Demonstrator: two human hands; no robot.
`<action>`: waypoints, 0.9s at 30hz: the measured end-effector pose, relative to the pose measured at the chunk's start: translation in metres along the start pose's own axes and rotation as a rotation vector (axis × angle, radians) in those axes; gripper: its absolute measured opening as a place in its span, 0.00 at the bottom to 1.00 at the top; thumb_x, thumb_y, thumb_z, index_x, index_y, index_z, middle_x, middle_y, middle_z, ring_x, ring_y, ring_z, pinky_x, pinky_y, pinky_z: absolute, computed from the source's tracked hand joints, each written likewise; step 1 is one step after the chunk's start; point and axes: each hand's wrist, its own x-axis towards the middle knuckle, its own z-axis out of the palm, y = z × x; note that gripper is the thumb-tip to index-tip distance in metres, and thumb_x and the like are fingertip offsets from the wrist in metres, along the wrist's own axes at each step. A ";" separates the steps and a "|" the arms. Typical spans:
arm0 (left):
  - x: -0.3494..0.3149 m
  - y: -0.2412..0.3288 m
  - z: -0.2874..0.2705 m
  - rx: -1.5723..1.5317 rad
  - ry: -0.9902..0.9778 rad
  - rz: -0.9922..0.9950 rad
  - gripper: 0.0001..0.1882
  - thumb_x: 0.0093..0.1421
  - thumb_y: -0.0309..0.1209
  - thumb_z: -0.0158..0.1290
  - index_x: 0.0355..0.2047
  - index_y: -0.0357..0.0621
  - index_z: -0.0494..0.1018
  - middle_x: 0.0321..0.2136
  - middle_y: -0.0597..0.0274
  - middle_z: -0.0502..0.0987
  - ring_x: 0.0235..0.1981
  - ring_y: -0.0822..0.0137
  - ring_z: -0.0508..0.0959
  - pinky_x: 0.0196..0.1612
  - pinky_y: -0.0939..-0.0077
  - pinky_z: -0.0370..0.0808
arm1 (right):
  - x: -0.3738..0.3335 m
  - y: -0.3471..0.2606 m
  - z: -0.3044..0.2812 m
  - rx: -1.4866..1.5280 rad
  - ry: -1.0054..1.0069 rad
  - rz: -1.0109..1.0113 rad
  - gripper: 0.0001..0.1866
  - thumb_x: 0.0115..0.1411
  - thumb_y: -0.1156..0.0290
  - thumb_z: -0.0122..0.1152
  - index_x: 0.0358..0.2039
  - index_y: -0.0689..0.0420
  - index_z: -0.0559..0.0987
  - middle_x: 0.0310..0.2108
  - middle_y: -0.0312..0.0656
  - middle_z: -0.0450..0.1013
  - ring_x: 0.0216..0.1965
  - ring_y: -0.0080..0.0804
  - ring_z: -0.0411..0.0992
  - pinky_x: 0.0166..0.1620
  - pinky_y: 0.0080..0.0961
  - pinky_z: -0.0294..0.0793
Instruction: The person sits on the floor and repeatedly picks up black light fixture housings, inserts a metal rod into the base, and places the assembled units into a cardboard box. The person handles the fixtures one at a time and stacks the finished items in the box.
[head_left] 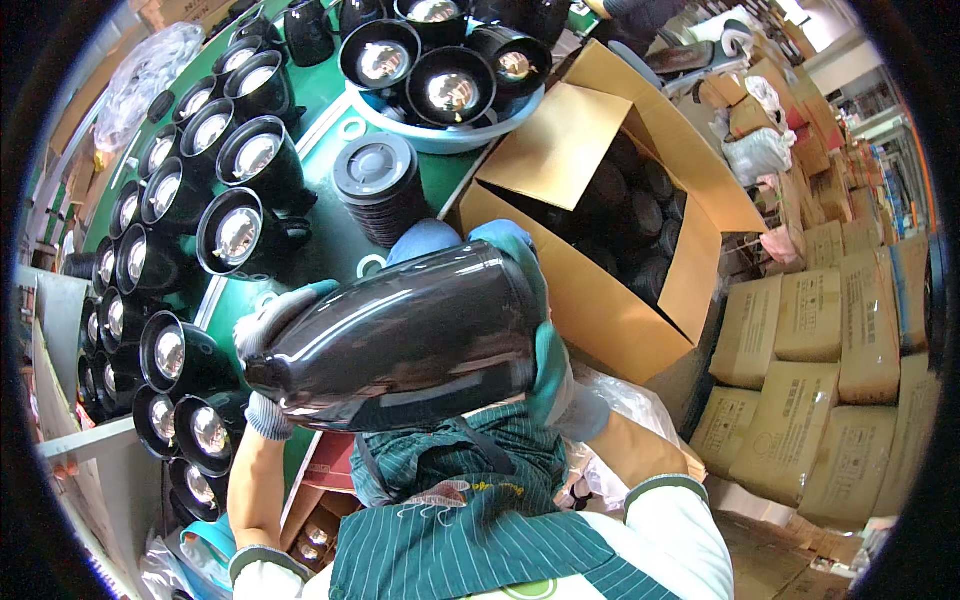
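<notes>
A glossy black jug body (410, 335) lies tilted on its side across my lap, held between both hands. My left hand (268, 325), in a grey and green work glove, wraps around its narrow end. The wide end sits in my right hand (548, 375), gloved in green and blue-grey, whose fingers curl over the rim. Just beyond it on the green table (325, 185) stands a stack of round black discs (376, 180). Several upright black jugs with mirrored insides (238, 230) crowd the table to my left.
A light-blue basin (450, 140) full of jugs stands at the far side. To its right, an open cardboard box (625, 330) holds many round black parts. Stacked closed cartons (810, 370) line the right side. A clear plastic bag (150, 75) lies at the far left.
</notes>
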 end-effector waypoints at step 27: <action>0.024 0.103 0.045 -0.318 -0.260 0.044 0.38 0.52 0.31 0.67 0.64 0.34 0.71 0.61 0.41 0.73 0.62 0.45 0.75 0.66 0.56 0.68 | -0.023 0.065 -0.051 1.386 0.402 0.776 0.31 0.74 0.51 0.43 0.68 0.60 0.66 0.63 0.49 0.71 0.61 0.43 0.72 0.66 0.42 0.73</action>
